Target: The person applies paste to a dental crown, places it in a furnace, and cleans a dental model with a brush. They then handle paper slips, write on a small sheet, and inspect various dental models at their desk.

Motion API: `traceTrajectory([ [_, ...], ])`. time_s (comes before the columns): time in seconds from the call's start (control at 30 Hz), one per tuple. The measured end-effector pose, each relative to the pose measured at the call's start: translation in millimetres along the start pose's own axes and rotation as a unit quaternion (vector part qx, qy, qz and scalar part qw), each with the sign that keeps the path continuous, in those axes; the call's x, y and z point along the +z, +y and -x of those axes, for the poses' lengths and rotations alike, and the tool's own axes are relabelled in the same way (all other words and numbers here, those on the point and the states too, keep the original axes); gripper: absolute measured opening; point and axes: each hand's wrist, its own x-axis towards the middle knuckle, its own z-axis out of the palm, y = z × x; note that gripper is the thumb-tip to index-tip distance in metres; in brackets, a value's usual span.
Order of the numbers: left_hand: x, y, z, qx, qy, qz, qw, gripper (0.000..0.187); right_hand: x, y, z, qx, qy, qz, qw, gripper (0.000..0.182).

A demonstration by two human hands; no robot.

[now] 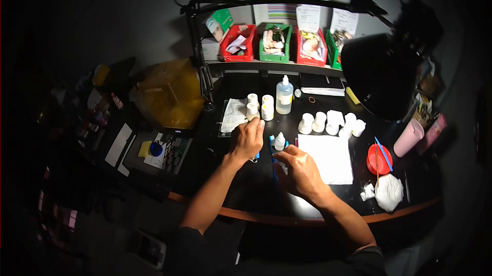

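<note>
My left hand (248,140) is closed over the desk just below several small white-capped bottles (267,111); I cannot make out what its fingers hold. To its right, my right hand (301,171) is curled with thumb and fingers together, and whatever is in them is hidden. Between the hands a small white dropper bottle (280,142) stands upright. Beside that bottle lies a blue-handled brush (272,145), partly hidden lower down by my right hand. A white paper sheet (330,160) lies right of my right hand.
A clear squeeze bottle (284,99) stands behind. Several white bottles (319,121) line the sheet's far edge. At right are a red bowl (372,167) with brushes, white wadding (389,194) and a pink cup (408,137). A black lamp (379,78) overhangs. Red and green bins (238,58) sit on a shelf.
</note>
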Motion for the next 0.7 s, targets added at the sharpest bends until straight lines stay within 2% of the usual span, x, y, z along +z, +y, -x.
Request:
traceTrajectory([
  [0.03,6,-10,3,0.016,0.039,-0.010,0.999,0.027,-3,0,-18,-0.033,0.009,-0.005,0.999,0.023],
  [0.07,4,-7,5,-0.020,0.018,-0.076,0.997,0.025,-4,3,-40,-0.075,0.011,0.030,0.997,0.023],
  [0.1,-8,6,4,0.025,0.025,-0.127,0.991,0.025,-6,6,-65,-0.116,0.016,0.065,0.991,0.022],
  [0.17,-22,18,1,0.008,-0.021,-0.127,0.992,0.024,-16,1,-128,-0.044,-0.027,0.121,0.991,0.022],
  [0.23,-29,15,3,0.048,-0.001,-0.132,0.990,0.022,-9,30,-204,-0.009,-0.023,0.086,0.996,0.027],
  [0.3,-11,-2,11,0.144,0.196,-0.078,0.967,0.023,-5,48,-276,-0.021,-0.013,0.173,0.985,0.031],
  [0.37,-26,5,6,0.121,0.114,-0.073,0.983,0.026,4,58,-328,-0.006,-0.013,0.211,0.977,0.038],
  [0.4,-39,17,2,0.087,0.044,-0.085,0.992,0.028,9,55,-343,0.004,-0.035,0.220,0.975,0.042],
  [0.47,-33,13,6,0.079,0.005,-0.072,0.994,0.026,18,55,-371,0.044,-0.110,0.222,0.968,0.057],
  [0.6,-31,15,7,0.075,-0.012,-0.068,0.995,0.025,56,96,-411,-0.055,-0.139,0.238,0.960,0.035],
  [0.7,-27,12,8,0.089,-0.012,-0.053,0.994,0.025,68,92,-422,-0.022,-0.130,0.272,0.953,0.025],
])
